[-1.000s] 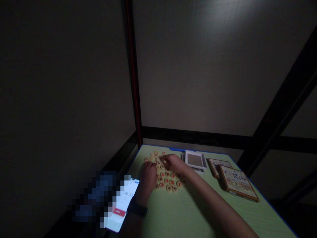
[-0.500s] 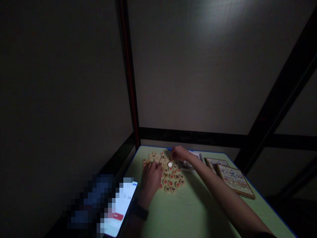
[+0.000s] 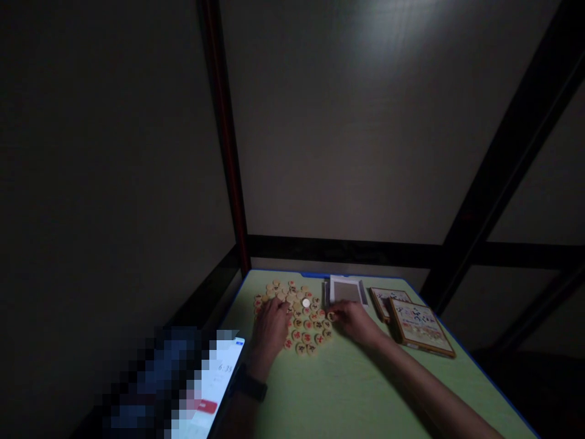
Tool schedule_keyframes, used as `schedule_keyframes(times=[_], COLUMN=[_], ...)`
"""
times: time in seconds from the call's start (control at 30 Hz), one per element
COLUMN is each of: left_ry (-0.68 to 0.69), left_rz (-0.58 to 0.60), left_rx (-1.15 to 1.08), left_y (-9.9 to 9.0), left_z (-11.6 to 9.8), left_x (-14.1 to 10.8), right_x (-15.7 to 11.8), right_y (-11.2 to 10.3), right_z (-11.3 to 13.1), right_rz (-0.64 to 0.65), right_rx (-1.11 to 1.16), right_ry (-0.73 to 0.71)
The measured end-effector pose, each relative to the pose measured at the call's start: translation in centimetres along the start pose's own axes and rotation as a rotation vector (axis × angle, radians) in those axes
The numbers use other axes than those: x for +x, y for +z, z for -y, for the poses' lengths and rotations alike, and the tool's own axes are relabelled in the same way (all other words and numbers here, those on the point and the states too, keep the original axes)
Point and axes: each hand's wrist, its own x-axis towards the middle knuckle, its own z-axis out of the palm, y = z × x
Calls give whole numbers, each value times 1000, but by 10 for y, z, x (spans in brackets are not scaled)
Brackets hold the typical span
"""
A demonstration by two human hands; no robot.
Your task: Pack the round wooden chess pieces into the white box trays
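Round wooden Chinese chess pieces [image 3: 307, 338] with red and black characters lie in a loose cluster on the green table [image 3: 338, 390]. Over the left part of this cluster rests my left hand [image 3: 273, 323], palm down, its fingers apart and its fingertips on or just above several pieces. My right hand [image 3: 354, 320] is at the cluster's right edge, pinching one Chinese chess piece [image 3: 331, 316] between thumb and fingers. A bright white disc [image 3: 306, 303] lies among the pieces between my hands. My left hand and wrist hide some of the pieces.
An opened shallow white box [image 3: 348, 290] stands at the table's back, beyond my right hand. To the right, two flat printed boxes [image 3: 420, 326] overlap. A lit phone [image 3: 212, 390] is at the lower left. Walls [image 3: 338, 134] rise behind and left of the table.
My right hand has come nearer and slightly right, from the back of the cluster to its right edge, baring the white box. My left hand stays over the pieces. The view has shifted slightly.
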Motion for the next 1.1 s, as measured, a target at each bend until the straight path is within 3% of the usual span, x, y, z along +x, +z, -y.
schedule_keyframes(times=[0.1, 0.27, 0.43, 0.57, 0.77, 0.9, 1.1], left_ry=[-16, -25, 64, 278, 471, 456, 352], left_rz=[12, -36, -77, -59, 41, 57, 27], left_rx=[-4, -31, -242, -410, -344, -305, -238], left_y=[-2, -7, -5, 0, 12, 13, 4], left_z=[-1, -4, -16, -39, -67, -64, -46], left_x=[0, -1, -8, -24, -45, -44, -38], right_x=[-7, -6, -5, -8, -27, -40, -40], right_y=[15, 30, 39, 31, 6, 4, 21], right_z=[0, 0, 0, 3, 10, 17, 26], right_rz=[-89, -123, -165, -180, -130, -61, -35], right_rx=[-29, -80, -23, 38, 29, 48, 150], right_ry=[16, 38, -36, -42, -9, 24, 50])
